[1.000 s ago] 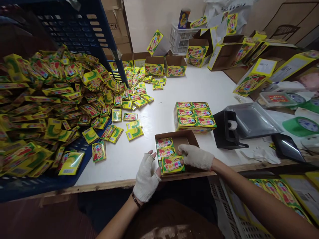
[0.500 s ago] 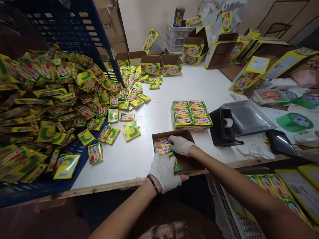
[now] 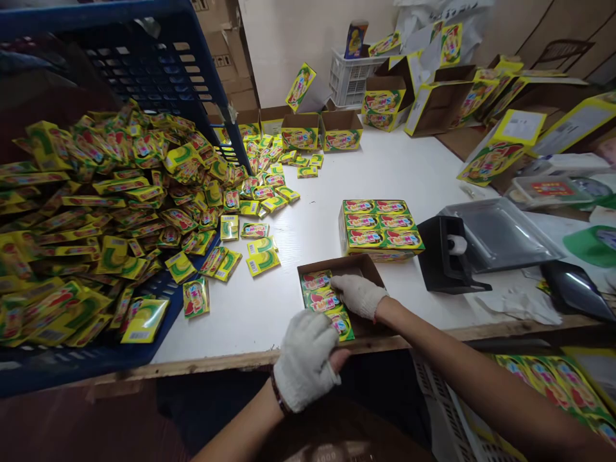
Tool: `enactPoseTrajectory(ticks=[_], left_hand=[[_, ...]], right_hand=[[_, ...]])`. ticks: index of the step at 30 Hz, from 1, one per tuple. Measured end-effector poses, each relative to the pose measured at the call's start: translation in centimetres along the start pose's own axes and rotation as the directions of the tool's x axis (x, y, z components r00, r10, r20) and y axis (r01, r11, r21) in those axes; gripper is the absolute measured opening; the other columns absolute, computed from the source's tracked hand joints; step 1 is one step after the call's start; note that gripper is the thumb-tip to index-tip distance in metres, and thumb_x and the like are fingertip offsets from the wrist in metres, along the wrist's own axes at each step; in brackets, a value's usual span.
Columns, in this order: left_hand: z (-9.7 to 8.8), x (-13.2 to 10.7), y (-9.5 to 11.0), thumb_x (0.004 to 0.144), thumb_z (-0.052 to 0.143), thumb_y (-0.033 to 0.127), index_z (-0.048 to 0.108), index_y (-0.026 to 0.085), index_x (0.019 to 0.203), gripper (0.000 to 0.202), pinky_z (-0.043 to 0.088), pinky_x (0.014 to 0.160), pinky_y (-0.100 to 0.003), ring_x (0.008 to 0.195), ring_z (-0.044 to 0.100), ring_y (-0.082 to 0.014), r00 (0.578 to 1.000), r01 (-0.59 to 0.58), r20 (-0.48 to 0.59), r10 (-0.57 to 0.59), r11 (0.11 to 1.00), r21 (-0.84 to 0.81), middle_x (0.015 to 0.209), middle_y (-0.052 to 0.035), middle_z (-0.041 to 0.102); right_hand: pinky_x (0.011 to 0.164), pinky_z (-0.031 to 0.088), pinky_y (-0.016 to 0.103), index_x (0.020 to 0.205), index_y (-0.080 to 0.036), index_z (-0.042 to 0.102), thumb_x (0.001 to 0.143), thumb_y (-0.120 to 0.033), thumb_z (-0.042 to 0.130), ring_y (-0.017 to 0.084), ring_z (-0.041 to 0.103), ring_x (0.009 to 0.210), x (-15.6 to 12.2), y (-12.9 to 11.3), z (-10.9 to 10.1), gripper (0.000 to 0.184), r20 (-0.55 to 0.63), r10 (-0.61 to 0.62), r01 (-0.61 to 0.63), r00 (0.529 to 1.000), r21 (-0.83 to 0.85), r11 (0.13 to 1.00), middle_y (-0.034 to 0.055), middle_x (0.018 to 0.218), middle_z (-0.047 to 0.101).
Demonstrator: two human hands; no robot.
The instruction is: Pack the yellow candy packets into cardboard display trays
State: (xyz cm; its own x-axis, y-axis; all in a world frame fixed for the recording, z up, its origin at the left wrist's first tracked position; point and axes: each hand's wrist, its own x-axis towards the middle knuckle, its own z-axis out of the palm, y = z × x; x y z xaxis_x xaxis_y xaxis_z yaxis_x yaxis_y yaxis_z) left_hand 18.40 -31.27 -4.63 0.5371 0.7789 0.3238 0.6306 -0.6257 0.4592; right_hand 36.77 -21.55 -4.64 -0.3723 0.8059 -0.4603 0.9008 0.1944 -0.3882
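Observation:
My right hand (image 3: 359, 296), in a white knit glove, reaches into a shallow open cardboard box (image 3: 378, 326) at the table's front edge. Its fingertips touch the right side of a column of small yellow-green candy packs (image 3: 321, 300) lying face up along the box's left side. The fingers look stretched out, though their undersides are hidden. My left hand (image 3: 308, 359), gloved with the thumb tip bare, hovers at the box's near left corner. Its fingers are loosely bent, the thumb stands apart, and nothing shows in it.
A blue crate (image 3: 166, 61) on the left spills many packs onto the white table (image 3: 308, 218). Behind the open box stands a filled box (image 3: 380, 228), beside a black tape dispenser (image 3: 445, 253) and a clear tray (image 3: 503, 231). Empty cartons (image 3: 341, 131) line the back.
My left hand has lifted off the packs and drawn back to the left, uncovering the nearer ones. My right hand stays at the packs inside the box. The view has shifted slightly.

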Motion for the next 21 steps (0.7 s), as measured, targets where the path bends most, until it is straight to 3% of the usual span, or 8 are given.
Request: enactPoseTrajectory(ticks=[2,5,7,10,12,15,19,21], left_hand=[[-1.0,0.6,-3.1,0.089,0.051,0.026,0.064,0.020,0.089,0.015,0.049,0.084,-0.038,0.090,0.059,-0.0232,0.980,0.165,-0.118,-0.160,0.986,0.030,0.091,-0.0083,0.061],[-2.6,2.3,-9.5,0.080,0.057,0.020,0.062,0.017,0.112,0.033,0.045,0.096,-0.047,0.111,0.055,-0.0316,0.848,0.514,-0.222,-0.481,0.849,0.125,0.116,-0.0157,0.058],[-3.2,3.1,-13.3,0.071,0.063,0.016,0.063,0.018,0.112,0.041,0.037,0.105,-0.054,0.122,0.048,-0.0364,0.797,0.597,-0.198,-0.570,0.794,0.116,0.122,-0.0163,0.056],[-3.5,3.4,-16.3,0.069,0.063,0.016,0.066,0.019,0.100,0.031,0.040,0.102,-0.050,0.113,0.054,-0.0330,0.787,0.607,-0.167,-0.594,0.794,0.038,0.109,-0.0123,0.063],[-3.7,3.0,-16.0,0.078,0.055,0.021,0.065,0.019,0.102,0.025,0.045,0.096,-0.045,0.104,0.059,-0.0280,0.772,0.611,-0.188,-0.607,0.790,-0.041,0.102,-0.0100,0.065],[-3.9,2.7,-12.7,0.091,0.045,0.033,0.061,0.019,0.114,0.032,0.049,0.093,-0.038,0.104,0.060,-0.0233,0.753,0.573,-0.246,-0.610,0.793,-0.210,0.108,-0.0079,0.067],[-3.2,3.8,-6.5,0.089,0.054,0.043,0.062,0.019,0.111,0.034,0.051,0.086,-0.032,0.096,0.064,-0.0199,0.738,0.360,-0.169,-0.653,0.593,-0.720,0.107,-0.0064,0.069],[-2.6,4.1,-4.2,0.089,0.056,0.043,0.061,0.019,0.108,0.031,0.052,0.083,-0.032,0.090,0.064,-0.0184,0.742,0.344,-0.154,-0.653,0.568,-0.748,0.101,-0.0057,0.068]], right_hand=[[0.077,0.042,0.029,0.105,-0.018,0.069,0.086,-0.016,0.053,0.023,0.063,0.096,0.0,-0.4,0.4,0.025,-0.008,-0.010,0.010,1.000,0.007,1.000,0.0097,0.103,0.071],[0.080,0.043,0.028,0.106,-0.019,0.070,0.088,-0.018,0.051,0.022,0.062,0.098,0.2,-0.6,1.1,0.026,-0.030,-0.020,0.020,0.999,0.030,0.999,0.0086,0.106,0.070],[0.083,0.043,0.028,0.105,-0.019,0.070,0.088,-0.018,0.051,0.022,0.062,0.099,0.4,-0.3,1.5,0.026,-0.038,-0.024,0.026,0.999,0.046,0.999,0.0080,0.106,0.070],[0.084,0.045,0.029,0.107,-0.019,0.071,0.087,-0.021,0.053,0.022,0.063,0.099,0.4,0.2,1.6,0.026,-0.039,-0.026,0.029,0.999,0.074,0.997,0.0083,0.108,0.070],[0.091,0.046,0.030,0.114,-0.017,0.068,0.088,-0.023,0.053,0.023,0.062,0.105,0.2,0.3,1.2,0.030,-0.124,-0.005,0.023,0.992,0.146,0.989,0.0104,0.114,0.069],[0.102,0.042,0.034,0.117,-0.012,0.065,0.089,-0.022,0.048,0.023,0.058,0.115,-0.3,-0.7,0.2,0.034,-0.327,0.064,0.066,0.943,0.371,0.926,0.0134,0.121,0.066],[0.089,0.051,0.036,0.114,-0.014,0.064,0.088,-0.035,0.051,0.024,0.065,0.101,-0.9,-3.5,-1.0,0.036,-0.292,-0.089,0.262,0.952,0.633,0.728,0.0096,0.112,0.070],[0.084,0.053,0.035,0.114,-0.016,0.061,0.088,-0.040,0.050,0.023,0.065,0.097,-1.1,-4.1,-1.5,0.037,-0.305,-0.142,0.320,0.942,0.680,0.660,0.0079,0.108,0.070]])
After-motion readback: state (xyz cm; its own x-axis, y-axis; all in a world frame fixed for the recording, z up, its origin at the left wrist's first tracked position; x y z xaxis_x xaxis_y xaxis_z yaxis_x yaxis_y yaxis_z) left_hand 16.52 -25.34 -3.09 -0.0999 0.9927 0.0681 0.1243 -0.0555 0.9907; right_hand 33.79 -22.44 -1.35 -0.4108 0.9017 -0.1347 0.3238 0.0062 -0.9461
